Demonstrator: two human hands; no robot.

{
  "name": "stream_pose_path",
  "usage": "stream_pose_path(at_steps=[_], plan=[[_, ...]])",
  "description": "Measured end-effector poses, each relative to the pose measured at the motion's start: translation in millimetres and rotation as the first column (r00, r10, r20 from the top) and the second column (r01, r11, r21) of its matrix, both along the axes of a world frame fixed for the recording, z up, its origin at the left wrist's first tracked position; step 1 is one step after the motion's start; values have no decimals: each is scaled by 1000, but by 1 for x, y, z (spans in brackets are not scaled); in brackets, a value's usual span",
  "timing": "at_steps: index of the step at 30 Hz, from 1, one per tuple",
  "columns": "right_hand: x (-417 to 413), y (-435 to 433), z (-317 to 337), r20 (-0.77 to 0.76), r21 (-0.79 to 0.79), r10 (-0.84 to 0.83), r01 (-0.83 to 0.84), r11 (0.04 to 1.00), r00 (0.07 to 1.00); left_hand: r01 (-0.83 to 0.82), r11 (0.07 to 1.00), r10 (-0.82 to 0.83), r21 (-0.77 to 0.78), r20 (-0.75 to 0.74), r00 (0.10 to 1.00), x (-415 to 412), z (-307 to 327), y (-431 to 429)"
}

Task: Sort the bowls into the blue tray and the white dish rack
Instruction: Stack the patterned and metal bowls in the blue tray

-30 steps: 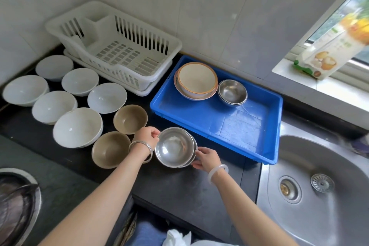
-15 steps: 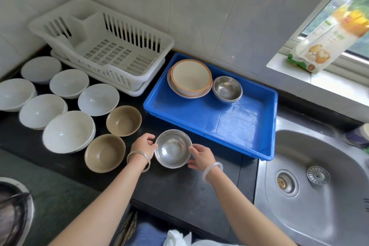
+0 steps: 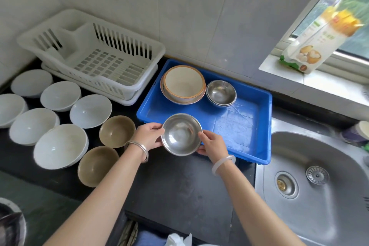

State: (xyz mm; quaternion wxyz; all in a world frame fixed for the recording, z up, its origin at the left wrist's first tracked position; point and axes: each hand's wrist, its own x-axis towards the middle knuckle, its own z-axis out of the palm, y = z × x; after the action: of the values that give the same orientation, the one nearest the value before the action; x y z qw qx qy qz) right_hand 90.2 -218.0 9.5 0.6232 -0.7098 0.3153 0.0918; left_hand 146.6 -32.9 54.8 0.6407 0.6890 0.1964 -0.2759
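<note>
Head view: both forearms reach fwd over the bench's front edge. Left hand [image 3: 148, 137] & right hand [image 3: 212, 146] are curled onto opposite rims of a steel bowl [image 3: 181, 135], holding it level at the blue tray [image 3: 265, 126] front-left corner. White dish rack [image 3: 91, 54] sits at the bench's back-left.

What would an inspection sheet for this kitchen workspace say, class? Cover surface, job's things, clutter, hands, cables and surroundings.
Surface: dark countertop.
Job's things: blue tray holds stacked cream bowls and stacked steel bowls; white dish rack holds no bowls; six white bowls and two brown bowls wait on the counter.
Clutter: nothing seen.
Hands: left hand and right hand hold a steel bowl at the tray's near edge.
Cables: nothing seen.
Surroundings: sink, food packet on the windowsill, tiled wall.
</note>
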Motion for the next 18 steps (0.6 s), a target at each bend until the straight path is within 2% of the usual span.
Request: stream_pose_path(at_steps=[12, 15, 18], plan=[[70, -120, 29, 54, -151, -176, 182, 972, 983, 49, 991, -41, -127, 61, 997, 69, 8, -132], [94, -146, 26, 55, -172, -204, 210, 962, 977, 66, 996, -61, -52, 96, 993, 90, -2, -164], [116, -163, 21, 35, -215, -213, 216, 952, 976, 115, 985, -137, 130, 175, 975, 107, -13, -190]])
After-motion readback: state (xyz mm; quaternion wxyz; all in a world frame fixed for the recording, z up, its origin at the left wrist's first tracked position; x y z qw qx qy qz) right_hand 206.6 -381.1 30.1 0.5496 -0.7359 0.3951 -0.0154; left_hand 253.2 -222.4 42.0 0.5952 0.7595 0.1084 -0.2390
